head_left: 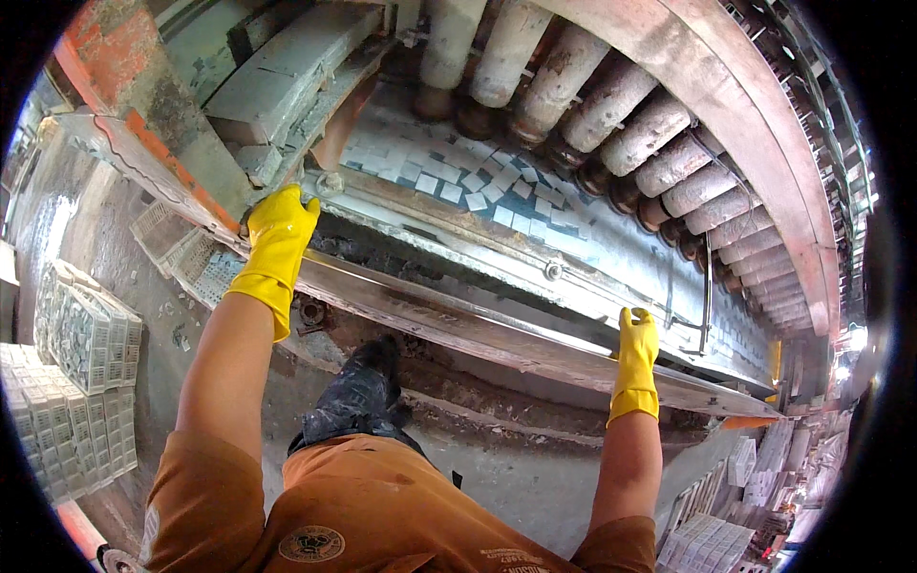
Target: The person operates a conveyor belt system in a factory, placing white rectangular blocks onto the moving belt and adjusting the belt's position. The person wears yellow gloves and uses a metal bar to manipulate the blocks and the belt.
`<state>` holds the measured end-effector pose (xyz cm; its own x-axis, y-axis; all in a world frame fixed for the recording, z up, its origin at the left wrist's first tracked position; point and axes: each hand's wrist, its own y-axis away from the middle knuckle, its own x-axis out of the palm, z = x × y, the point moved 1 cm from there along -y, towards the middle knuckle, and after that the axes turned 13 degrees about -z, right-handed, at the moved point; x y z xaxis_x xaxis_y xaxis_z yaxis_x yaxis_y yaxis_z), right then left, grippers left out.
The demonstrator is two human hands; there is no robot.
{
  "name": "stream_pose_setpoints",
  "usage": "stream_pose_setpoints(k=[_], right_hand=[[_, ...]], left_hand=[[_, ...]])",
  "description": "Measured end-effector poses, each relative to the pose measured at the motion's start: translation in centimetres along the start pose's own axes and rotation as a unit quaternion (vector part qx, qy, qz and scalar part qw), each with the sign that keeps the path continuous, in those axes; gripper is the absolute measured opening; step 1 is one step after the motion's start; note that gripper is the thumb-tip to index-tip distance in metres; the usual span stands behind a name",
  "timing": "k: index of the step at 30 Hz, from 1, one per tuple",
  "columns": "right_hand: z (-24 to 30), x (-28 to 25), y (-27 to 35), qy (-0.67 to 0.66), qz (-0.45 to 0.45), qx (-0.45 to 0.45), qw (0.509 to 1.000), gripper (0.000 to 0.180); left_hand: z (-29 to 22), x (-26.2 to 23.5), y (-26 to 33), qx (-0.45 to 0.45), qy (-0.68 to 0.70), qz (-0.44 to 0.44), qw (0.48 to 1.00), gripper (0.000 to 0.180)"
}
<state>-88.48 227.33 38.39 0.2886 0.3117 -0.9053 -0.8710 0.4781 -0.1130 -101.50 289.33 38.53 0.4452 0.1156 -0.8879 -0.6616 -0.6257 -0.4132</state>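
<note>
Gripping the long metal rail (pixel 497 329) along the conveyor's near edge: left hand (pixel 277 229) clenching its upper end, right hand (pixel 637 344) clasping farther down, beside small tiles (pixel 478 186) and rollers (pixel 611 105).

There are two hands, and each one wears one yellow glove, so two gloves in all. The left hand (pixel 279 224) and the right hand (pixel 637 339) both rest on one long metal rail (pixel 478 329). Past the hands lies one wet bed of small white tiles (pixel 478 186) (far too many to count). Above the tiles sit about fourteen big dusty rollers (pixel 611 105), side by side; the far ones blur together. Out to the left of the left hand stand three white crates (pixel 81 329) full of small pieces. Below the right hand are more white stacks (pixel 707 540), too small to count. One dark boot (pixel 368 382) shows between the two arms.
</note>
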Motion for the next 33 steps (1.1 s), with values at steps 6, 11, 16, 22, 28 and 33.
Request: stream_pose_setpoints(k=[6,11,16,22,28,33], right_hand=[[-0.7,-0.4,1.5,-0.044,0.009,0.028,0.999,0.048],[-1.5,-0.3,2.0,-0.016,-0.013,-0.003,1.0,0.049],[-2.9,1.0,0.9,-0.006,-0.022,-0.023,0.999,0.052],[-2.0,1.0,-0.4,-0.008,-0.009,-0.006,1.0,0.052],[-1.5,1.8,-2.7,-0.009,-0.01,-0.024,1.0,0.052],[0.8,0.6,-2.7,-0.011,0.009,-0.017,1.0,0.051]], left_hand=[[0.4,-0.2,0.8,0.002,0.001,0.001,1.0,0.044],[0.5,-0.3,1.2,-0.007,-0.005,0.011,1.0,0.044],[0.7,0.0,1.5,0.004,-0.008,-0.008,1.0,0.044],[0.4,0.4,0.3,-0.004,-0.001,0.005,1.0,0.043],[-0.6,0.3,-0.7,-0.002,-0.005,-0.006,1.0,0.042],[-1.4,0.2,-1.6,-0.003,-0.006,0.004,1.0,0.042]])
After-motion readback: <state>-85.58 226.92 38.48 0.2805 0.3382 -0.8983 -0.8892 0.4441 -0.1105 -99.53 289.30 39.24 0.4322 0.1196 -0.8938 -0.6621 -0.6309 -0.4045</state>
